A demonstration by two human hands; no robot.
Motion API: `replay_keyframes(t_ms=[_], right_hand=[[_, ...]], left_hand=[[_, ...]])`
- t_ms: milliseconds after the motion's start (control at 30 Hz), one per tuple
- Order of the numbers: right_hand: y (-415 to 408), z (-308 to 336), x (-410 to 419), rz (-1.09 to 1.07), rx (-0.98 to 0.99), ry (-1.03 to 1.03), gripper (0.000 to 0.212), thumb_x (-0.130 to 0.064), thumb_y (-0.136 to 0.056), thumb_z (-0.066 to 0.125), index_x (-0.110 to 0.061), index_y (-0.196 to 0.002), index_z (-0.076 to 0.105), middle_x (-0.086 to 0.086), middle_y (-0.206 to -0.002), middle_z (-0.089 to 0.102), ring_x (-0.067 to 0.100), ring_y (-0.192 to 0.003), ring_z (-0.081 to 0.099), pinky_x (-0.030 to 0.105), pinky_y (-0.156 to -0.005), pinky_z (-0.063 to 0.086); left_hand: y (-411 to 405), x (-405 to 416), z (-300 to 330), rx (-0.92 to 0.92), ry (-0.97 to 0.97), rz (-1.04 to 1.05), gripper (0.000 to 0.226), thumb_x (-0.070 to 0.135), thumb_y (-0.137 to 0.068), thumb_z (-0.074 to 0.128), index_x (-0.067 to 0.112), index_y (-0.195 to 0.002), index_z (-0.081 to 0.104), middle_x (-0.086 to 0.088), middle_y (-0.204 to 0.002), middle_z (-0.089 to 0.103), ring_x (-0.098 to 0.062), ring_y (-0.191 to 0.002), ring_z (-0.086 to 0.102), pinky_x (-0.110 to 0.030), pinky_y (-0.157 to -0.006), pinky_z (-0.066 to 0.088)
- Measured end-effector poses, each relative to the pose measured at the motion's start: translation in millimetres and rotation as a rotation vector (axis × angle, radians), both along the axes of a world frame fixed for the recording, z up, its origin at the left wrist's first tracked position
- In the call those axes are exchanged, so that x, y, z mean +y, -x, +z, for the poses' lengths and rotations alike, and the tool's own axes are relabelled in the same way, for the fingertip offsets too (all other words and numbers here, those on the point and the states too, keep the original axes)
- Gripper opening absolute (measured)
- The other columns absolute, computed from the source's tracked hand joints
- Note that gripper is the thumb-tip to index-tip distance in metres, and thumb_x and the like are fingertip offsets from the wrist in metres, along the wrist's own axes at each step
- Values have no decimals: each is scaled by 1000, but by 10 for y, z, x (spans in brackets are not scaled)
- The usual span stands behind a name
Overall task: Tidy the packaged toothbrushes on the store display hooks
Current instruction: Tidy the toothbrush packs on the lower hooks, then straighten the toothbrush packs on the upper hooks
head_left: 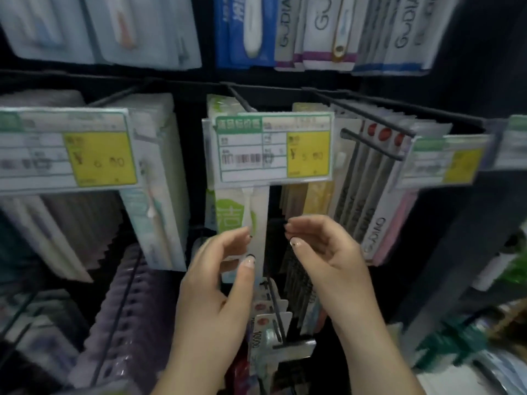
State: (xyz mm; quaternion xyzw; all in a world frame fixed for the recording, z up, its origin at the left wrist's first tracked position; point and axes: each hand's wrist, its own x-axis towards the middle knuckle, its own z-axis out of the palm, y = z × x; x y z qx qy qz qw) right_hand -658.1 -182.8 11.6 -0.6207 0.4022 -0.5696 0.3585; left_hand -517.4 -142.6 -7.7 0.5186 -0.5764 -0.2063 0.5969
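Note:
A green-and-white packaged toothbrush (242,215) hangs at the front of the middle hook (242,98), below a price tag (273,149) marked 5.00. My left hand (219,277) pinches the pack's lower end between thumb and fingers. My right hand (322,252) hovers just right of the pack with fingers loosely curled, holding nothing. More packs hang behind it on the same hook.
Grey-and-red packs (362,195) fill the hook to the right, pale blue packs (159,181) the hook to the left under a 6.00 tag (65,149). Purple packs (119,309) and small red-dotted packs (271,312) hang on lower hooks. An upper row (285,29) hangs above.

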Motion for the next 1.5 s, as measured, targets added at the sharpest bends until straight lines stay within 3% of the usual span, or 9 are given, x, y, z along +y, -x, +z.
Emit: replay_keyframes(t_ms=[200, 367, 633, 900, 1100, 1233, 1300, 1400, 1500], right_hand=[[-1, 7, -116, 82, 69, 53, 29, -2, -84, 62, -30, -87, 61, -12, -90, 67, -2, -90, 63, 9, -79, 46], [-38, 4, -68, 104, 162, 122, 26, -7, -84, 62, -33, -85, 58, -11, -90, 62, 3, -89, 60, 12, -77, 47], [-255, 41, 60, 199, 184, 194, 25, -13, -84, 63, -31, -74, 49, -7, -74, 52, 11, -67, 51, 15, -57, 37], [-1209, 2, 349, 275, 148, 213, 10, -23, -78, 56, -30, -78, 50, -7, -75, 56, 9, -63, 52, 14, -56, 38], [-2077, -24, 589, 203, 154, 246, 16, -14, -83, 59, -27, -78, 50, -4, -73, 55, 13, -68, 53, 15, -59, 39], [-2505, -13, 737, 160, 173, 217, 21, -6, -85, 60, -21, -75, 49, 1, -70, 54, 13, -65, 52, 19, -56, 38], [-2659, -10, 792, 145, 178, 221, 20, -6, -85, 59, -20, -75, 49, -1, -70, 53, 12, -65, 51, 18, -58, 38], [-2828, 2, 837, 139, 198, 226, 18, -6, -85, 60, -18, -76, 50, -3, -70, 52, 8, -65, 50, 13, -57, 38], [-2957, 21, 852, 141, 226, 235, 19, -8, -85, 60, -21, -76, 51, -5, -70, 54, 6, -66, 51, 10, -57, 38]], left_hand=[[24, -49, -50, 22, -24, 306, 31, 21, -88, 58, 47, -103, 51, 23, -113, 53, 4, -106, 53, -30, -93, 47], [7, 44, -51, 9, -62, 394, 36, 21, -89, 55, 53, -102, 44, 30, -116, 46, 15, -110, 44, -15, -94, 38], [-303, 400, -61, -23, -87, 490, 24, 32, -91, 54, 49, -106, 46, 23, -119, 50, 12, -111, 45, -15, -90, 38], [-1257, 939, 19, -160, -119, 541, 26, 35, -90, 52, 51, -110, 45, 36, -116, 46, 22, -109, 39, -1, -85, 34], [-2301, 1260, 123, -246, -130, 499, 34, 35, -90, 50, 39, -124, 49, 27, -124, 47, 16, -114, 41, -15, -92, 35], [-2841, 1365, 195, -323, -122, 494, 31, 33, -92, 49, 41, -122, 46, 39, -115, 40, 28, -98, 36, 0, -81, 31], [-3052, 1400, 219, -335, -129, 503, 32, 33, -92, 50, 41, -123, 45, 37, -114, 40, 20, -97, 37, -3, -80, 31], [-3340, 1424, 226, -335, -115, 579, 39, 32, -92, 52, 35, -131, 44, 20, -126, 44, 5, -114, 36, -22, -92, 34], [-3592, 1395, 197, -315, -123, 701, 55, 32, -90, 57, 25, -139, 35, 7, -141, 39, -6, -129, 35, -29, -102, 32]])
